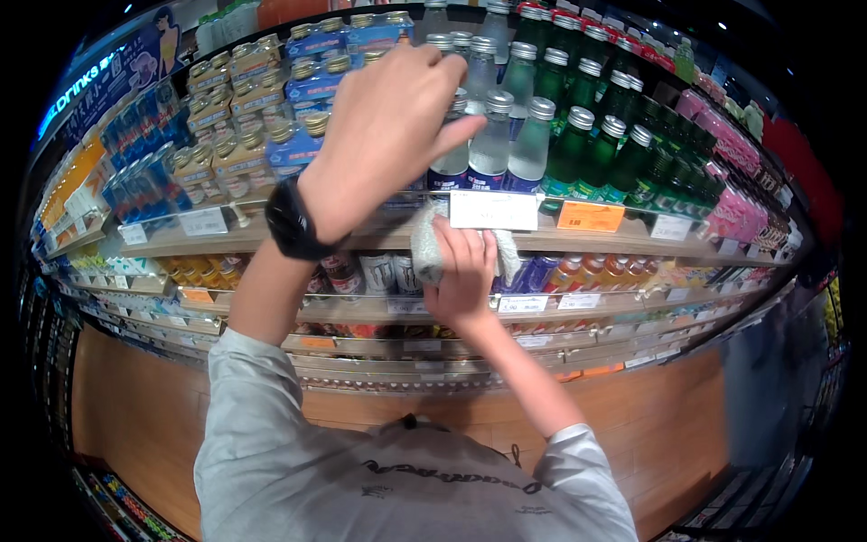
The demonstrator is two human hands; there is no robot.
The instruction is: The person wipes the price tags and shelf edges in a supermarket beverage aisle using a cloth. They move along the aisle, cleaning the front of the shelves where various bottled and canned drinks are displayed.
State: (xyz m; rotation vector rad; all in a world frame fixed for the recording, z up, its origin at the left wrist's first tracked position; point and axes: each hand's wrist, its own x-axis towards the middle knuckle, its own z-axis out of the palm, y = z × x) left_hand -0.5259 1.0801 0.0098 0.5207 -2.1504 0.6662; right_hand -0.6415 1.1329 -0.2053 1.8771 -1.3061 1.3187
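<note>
My left hand (389,112), with a black wristwatch (298,220) on its wrist, reaches over the top shelf with its back towards me. Its thumb points at the clear glass bottles with silver caps (489,142); the fingertips are hidden, so whether they grip a bottle cannot be told. Lower down, my right hand (464,271) presses a white cloth (427,247) against the wooden front edge of that shelf (379,234). A white price tag (493,210) hangs just above the right fingers and overlaps the cloth.
Green glass bottles (576,156) stand right of the clear ones, beside an orange price tag (590,217). Boxed bottle packs (244,159) fill the left side. Cans (379,274) and purple drinks (538,271) line the shelf below. Wooden flooring (650,420) lies behind me.
</note>
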